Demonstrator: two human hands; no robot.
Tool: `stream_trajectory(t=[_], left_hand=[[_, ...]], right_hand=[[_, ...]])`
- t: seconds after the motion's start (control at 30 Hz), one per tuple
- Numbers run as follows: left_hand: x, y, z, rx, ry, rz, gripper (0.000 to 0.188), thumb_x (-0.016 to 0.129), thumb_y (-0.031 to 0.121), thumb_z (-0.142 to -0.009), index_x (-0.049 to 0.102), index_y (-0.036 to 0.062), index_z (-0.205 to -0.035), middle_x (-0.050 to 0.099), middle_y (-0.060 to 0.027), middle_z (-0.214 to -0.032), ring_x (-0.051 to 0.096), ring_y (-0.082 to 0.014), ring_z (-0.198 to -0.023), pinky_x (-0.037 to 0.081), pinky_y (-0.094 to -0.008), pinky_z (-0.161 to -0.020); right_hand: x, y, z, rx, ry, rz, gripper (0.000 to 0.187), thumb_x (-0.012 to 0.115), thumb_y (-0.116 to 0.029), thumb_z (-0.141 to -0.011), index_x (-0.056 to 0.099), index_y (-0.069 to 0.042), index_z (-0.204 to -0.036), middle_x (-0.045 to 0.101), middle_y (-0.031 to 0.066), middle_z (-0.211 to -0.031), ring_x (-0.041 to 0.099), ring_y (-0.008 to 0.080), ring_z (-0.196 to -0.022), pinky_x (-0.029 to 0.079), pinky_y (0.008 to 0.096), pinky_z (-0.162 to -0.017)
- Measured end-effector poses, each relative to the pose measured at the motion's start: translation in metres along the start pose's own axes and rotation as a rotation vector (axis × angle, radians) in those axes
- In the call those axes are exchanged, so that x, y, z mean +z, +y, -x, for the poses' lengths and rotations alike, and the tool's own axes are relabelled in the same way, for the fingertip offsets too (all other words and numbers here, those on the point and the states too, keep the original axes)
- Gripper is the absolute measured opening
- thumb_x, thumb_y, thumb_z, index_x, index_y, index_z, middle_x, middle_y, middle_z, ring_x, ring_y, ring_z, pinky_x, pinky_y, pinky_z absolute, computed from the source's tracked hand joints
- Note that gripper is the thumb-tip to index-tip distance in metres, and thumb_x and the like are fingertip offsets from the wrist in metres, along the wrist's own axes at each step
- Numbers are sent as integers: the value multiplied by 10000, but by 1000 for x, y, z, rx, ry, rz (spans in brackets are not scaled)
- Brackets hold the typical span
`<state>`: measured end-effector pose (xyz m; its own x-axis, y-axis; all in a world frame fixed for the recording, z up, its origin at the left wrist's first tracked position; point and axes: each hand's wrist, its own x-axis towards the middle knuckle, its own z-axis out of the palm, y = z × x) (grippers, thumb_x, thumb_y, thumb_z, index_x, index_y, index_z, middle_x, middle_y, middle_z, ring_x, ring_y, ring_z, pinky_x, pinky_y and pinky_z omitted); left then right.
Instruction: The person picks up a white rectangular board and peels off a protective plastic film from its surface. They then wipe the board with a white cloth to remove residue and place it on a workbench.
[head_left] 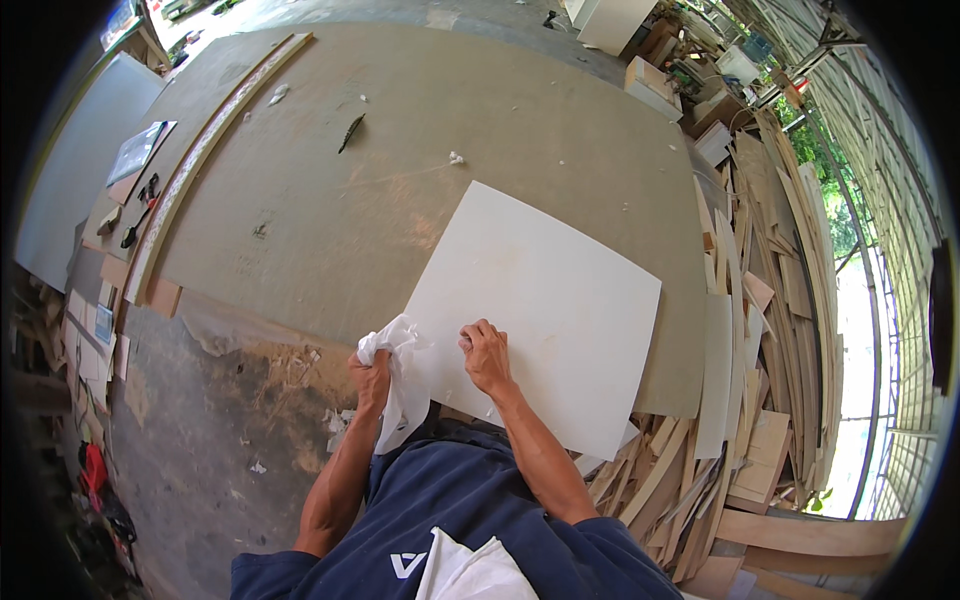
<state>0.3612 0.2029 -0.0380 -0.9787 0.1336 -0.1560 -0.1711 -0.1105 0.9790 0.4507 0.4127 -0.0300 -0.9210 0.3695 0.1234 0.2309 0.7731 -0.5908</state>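
Note:
A thin, crumpled white cloth [405, 360] is bunched in my left hand [371, 378], which is closed around it. Its loose end hangs down beside the near left edge of a white board [560, 290]. This flat, square-cornered board lies at an angle on a large grey-brown worktable [300, 210], with its near edge close to my body. Over the left part of the board is my right hand [487, 358], its fingers curled in. What those fingers hold, if anything, is hidden. Faint smudges show on the board's surface.
Along the table's left side runs a long wooden strip [215, 150], with a dark-handled tool [138, 222] beyond it. A dark, slender object [351, 133] and white scraps [457, 158] lie on the tabletop. Stacked wood offcuts [785, 270] crowd the right side.

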Motion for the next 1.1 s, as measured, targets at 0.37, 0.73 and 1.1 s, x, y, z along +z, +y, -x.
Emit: stream_trajectory(t=[0.37,0.73,1.1], left_hand=[[-9,-24,-10,-3,47,32,134,641,85,-903,729,-15,-920,691,5,-837,609,-89,-743,475,-256,-641],[-13,-32,-18,30,80,119,138,634,60,-898,724,-41,-925,702,-16,-857,629,-101,-760,495,-266,-656],[-60,-41,-33,-88,307,186,186,618,125,-935,707,-18,-1012,710,-46,-916,653,-129,-756,520,-290,-641]], right_hand=[[-11,9,0,51,134,-453,187,704,-51,-870,626,-22,-1037,631,75,-898,640,200,-787,519,329,-770],[1,12,4,-73,127,-105,97,664,-80,-857,624,-69,-944,601,79,-970,591,271,-908,421,412,-849],[-17,-8,75,-578,-224,-102,229,695,-24,-780,642,-46,-1002,621,96,-1065,587,281,-1034,493,406,-877]])
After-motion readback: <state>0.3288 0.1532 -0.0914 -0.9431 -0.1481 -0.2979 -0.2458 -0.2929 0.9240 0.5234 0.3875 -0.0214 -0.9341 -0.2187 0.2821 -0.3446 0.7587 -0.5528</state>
